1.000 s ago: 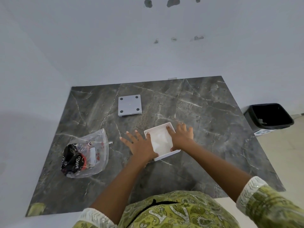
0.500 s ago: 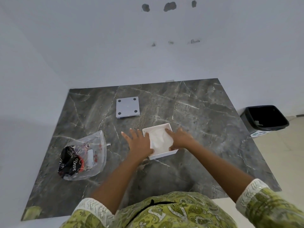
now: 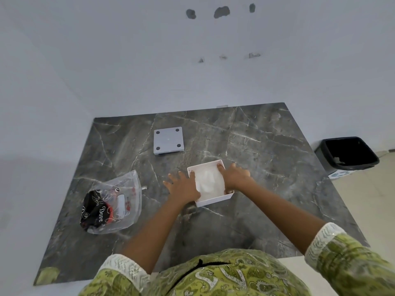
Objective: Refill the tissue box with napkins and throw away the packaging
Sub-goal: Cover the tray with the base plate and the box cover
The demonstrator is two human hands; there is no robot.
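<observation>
The open white tissue box sits on the dark marble table, and both hands are at it: the left hand lies flat with fingers spread, its fingertips over the box's left rim, while the right hand curls its fingers over the right rim and down inside. Between the two sets of fingers lies the white stack of napkins, pressed rather than gripped; neither hand seems closed on anything. The napkins look soft, light and easily creased, so flat pressure at the edges suits them better than pinching. The box looks rigid but light and may slide on the smooth stone unless steadied by its walls. Well to the left of the left fingers lies the clear plastic packaging, limp and crinkly, best bunched in a fist. The grey lid lies beyond the fingertips; the black bin stands far right.
</observation>
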